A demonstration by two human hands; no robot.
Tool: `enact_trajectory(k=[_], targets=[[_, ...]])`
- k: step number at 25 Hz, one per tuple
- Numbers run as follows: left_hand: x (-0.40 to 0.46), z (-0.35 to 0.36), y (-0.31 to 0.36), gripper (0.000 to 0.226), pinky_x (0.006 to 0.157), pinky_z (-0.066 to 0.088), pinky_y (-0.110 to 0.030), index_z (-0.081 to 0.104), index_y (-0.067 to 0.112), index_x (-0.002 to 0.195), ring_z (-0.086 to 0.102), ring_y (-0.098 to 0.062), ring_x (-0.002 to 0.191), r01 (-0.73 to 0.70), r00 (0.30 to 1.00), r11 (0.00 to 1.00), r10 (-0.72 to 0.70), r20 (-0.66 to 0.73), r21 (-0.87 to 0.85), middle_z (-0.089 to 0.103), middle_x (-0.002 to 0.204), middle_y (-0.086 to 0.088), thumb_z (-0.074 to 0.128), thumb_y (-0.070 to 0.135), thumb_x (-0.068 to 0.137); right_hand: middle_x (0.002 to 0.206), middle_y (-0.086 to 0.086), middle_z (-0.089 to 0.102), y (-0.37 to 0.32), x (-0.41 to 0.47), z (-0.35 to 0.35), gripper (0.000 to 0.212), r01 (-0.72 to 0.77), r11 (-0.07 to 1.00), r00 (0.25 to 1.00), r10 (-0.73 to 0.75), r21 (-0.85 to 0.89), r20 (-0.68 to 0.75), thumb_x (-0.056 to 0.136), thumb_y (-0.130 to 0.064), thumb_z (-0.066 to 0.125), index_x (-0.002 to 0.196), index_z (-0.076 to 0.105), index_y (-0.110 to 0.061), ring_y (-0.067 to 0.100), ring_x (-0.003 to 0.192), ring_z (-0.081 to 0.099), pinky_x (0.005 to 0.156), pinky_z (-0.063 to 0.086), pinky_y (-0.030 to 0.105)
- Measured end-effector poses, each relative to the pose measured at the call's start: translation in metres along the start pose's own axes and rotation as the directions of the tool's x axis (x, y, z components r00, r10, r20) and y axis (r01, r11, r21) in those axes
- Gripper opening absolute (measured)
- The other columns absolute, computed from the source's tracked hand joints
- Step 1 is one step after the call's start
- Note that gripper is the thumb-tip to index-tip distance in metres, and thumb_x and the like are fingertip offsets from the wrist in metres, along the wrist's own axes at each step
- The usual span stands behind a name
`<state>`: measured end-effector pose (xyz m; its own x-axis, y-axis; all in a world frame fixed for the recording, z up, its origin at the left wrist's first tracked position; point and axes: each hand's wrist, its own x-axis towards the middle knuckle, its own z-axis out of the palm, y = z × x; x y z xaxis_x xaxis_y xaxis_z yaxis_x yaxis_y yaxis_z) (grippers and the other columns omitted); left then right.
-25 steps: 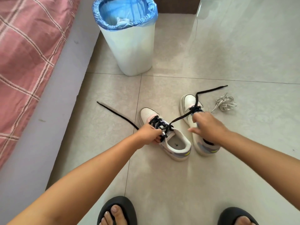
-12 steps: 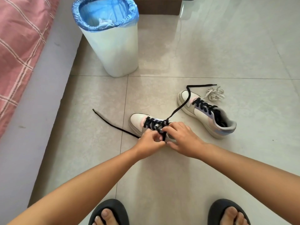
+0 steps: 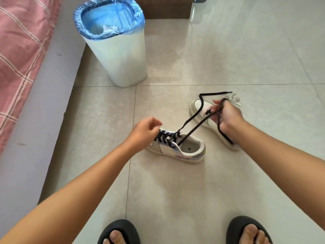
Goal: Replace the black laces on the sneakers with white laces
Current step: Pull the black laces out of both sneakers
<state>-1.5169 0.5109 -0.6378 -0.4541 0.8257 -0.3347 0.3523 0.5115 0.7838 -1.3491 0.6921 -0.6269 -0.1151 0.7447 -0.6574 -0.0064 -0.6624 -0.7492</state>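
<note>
Two sneakers [image 3: 177, 147] [image 3: 202, 110], one bin [image 3: 121, 55], one white lace bundle [image 3: 234, 100], two slippers [image 3: 119, 231] [image 3: 246, 228], two hands [image 3: 143, 130] [image 3: 226, 117].

No legible text, label, brand or number anywhere in view.

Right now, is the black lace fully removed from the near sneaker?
No, the black lace still crosses several eyelets of the near sneaker, while the right hand holds its loose end up.
</note>
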Motion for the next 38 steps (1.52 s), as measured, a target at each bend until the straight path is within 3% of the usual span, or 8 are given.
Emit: enact_trajectory(k=[3, 8, 11, 13, 16, 22, 28, 38], targets=[[-0.004, 0.029, -0.024, 0.017, 0.071, 0.043, -0.028, 0.067, 0.015, 0.099, 0.057, -0.021, 0.089, -0.334, 0.940, 0.845, 0.266, 0.214, 0.418, 0.057, 0.093, -0.002, 0.065, 0.017, 0.083, 0.076, 0.001, 0.052, -0.003, 0.002, -0.015, 0.028, 0.002, 1.000, 0.996, 0.000, -0.031, 0.088, 0.099, -0.040, 0.038, 0.087, 0.049, -0.018, 0.011, 0.068, 0.054, 0.077, 0.047, 0.027], [0.001, 0.050, -0.027, 0.031, 0.052, 0.038, -0.029, 0.056, 0.012, 0.069, 0.053, -0.024, 0.057, -0.574, 0.699, 0.254, 0.647, 0.304, 0.779, 0.053, 0.068, -0.005, 0.083, 0.020, 0.055, 0.070, 0.004, 0.053, -0.025, 0.013, -0.019, 0.021, 0.213, 0.850, 0.973, -0.229, -0.482, 0.027, 0.093, -0.017, 0.045, 0.084, 0.064, -0.011, 0.011, 0.051, 0.046, 0.040, 0.036, 0.019], [0.004, 0.051, -0.028, 0.029, 0.052, 0.035, -0.030, 0.052, 0.014, 0.063, 0.048, -0.022, 0.054, -0.580, 0.645, 0.155, 0.688, 0.334, 0.800, 0.050, 0.065, -0.003, 0.081, 0.013, 0.058, 0.073, 0.008, 0.051, -0.069, 0.035, -0.009, 0.012, 0.144, 0.980, 0.989, -0.147, -0.139, -0.012, 0.092, -0.014, 0.048, 0.094, 0.058, -0.006, 0.010, 0.047, 0.051, 0.042, 0.039, 0.020], [0.004, 0.050, -0.029, 0.026, 0.051, 0.035, -0.028, 0.053, 0.015, 0.061, 0.049, -0.022, 0.053, -0.582, 0.640, 0.198, 0.710, 0.294, 0.788, 0.051, 0.063, -0.003, 0.079, 0.015, 0.060, 0.105, 0.010, 0.055, -0.067, 0.037, -0.004, 0.029, 0.224, 0.947, 0.974, -0.226, -0.230, 0.018, 0.093, -0.016, 0.049, 0.121, 0.051, -0.008, 0.014, 0.084, 0.061, 0.067, 0.050, 0.026], [0.001, 0.052, -0.030, 0.020, 0.051, 0.036, -0.026, 0.057, 0.014, 0.057, 0.052, -0.021, 0.053, -0.589, 0.686, 0.325, 0.685, 0.246, 0.740, 0.053, 0.064, -0.002, 0.073, 0.025, 0.063, 0.129, 0.010, 0.050, -0.018, 0.006, -0.010, 0.042, 0.644, 0.277, 0.716, -0.548, -0.713, 0.433, 0.090, -0.011, 0.052, 0.131, 0.050, -0.011, 0.021, 0.119, 0.047, 0.101, 0.039, 0.033], [0.005, 0.052, -0.028, 0.019, 0.055, 0.031, -0.025, 0.058, 0.016, 0.056, 0.051, -0.021, 0.052, -0.607, 0.725, 0.428, 0.643, 0.247, 0.669, 0.051, 0.066, -0.002, 0.067, 0.032, 0.063, 0.073, -0.002, 0.060, 0.095, -0.039, -0.025, 0.033, 0.692, -0.611, 0.466, -0.027, -0.384, 0.884, 0.063, -0.050, 0.080, 0.068, 0.067, -0.019, 0.020, 0.072, 0.060, 0.062, 0.037, 0.029], [0.021, 0.004, -0.046, 0.020, 0.056, 0.035, -0.029, 0.062, 0.019, 0.068, 0.049, -0.019, 0.056, -0.670, 0.606, 0.228, 0.718, 0.342, 0.706, 0.052, 0.073, -0.003, 0.045, 0.025, 0.078, 0.061, -0.004, 0.054, 0.087, -0.013, -0.039, 0.033, 0.670, -0.671, 0.293, -0.152, -0.316, 0.944, 0.055, -0.032, 0.088, 0.056, 0.057, -0.020, 0.019, 0.061, 0.059, 0.049, 0.037, 0.029], [0.006, 0.062, -0.012, 0.027, 0.065, 0.030, -0.034, 0.055, 0.015, 0.057, 0.053, -0.024, 0.062, -0.510, 0.720, 0.187, 0.627, 0.298, 0.839, 0.053, 0.070, -0.004, 0.082, 0.018, 0.056, 0.059, -0.006, 0.055, 0.102, -0.014, -0.026, 0.023, 0.632, -0.631, 0.257, -0.376, -0.449, 0.890, 0.071, -0.040, 0.063, 0.059, 0.058, -0.020, 0.021, 0.062, 0.058, 0.060, 0.021, 0.032]])
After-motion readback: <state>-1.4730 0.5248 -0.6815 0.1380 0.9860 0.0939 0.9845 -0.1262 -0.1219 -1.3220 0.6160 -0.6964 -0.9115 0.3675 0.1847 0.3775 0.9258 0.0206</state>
